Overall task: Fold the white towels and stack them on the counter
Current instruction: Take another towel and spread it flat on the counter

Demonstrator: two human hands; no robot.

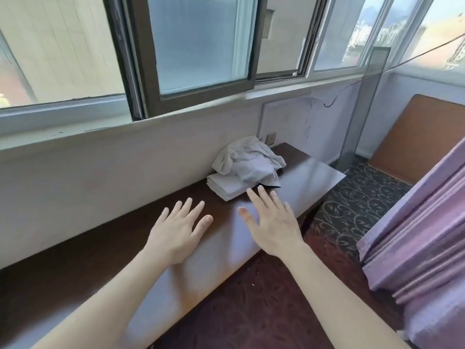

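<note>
We had left hand (177, 231) and right hand (273, 222) flat, fingers spread, holding nothing, over the worktop (75, 268). Crumpled towel (251, 159) sat on folded towel (226, 188).

1. Daylight is coming in thru the windows (201, 46) up top; scene is looking bright overall.
2. Desk (314, 172) top is throwing pale glare at its right end & along the front edge.
3. Left part of desk is sitting in soft shadow, reading dark.
4. Wide-angle lens is bending frame lines twd the edges; pic is looking slightly soft, w/ the outside view washing out at far right.
</note>
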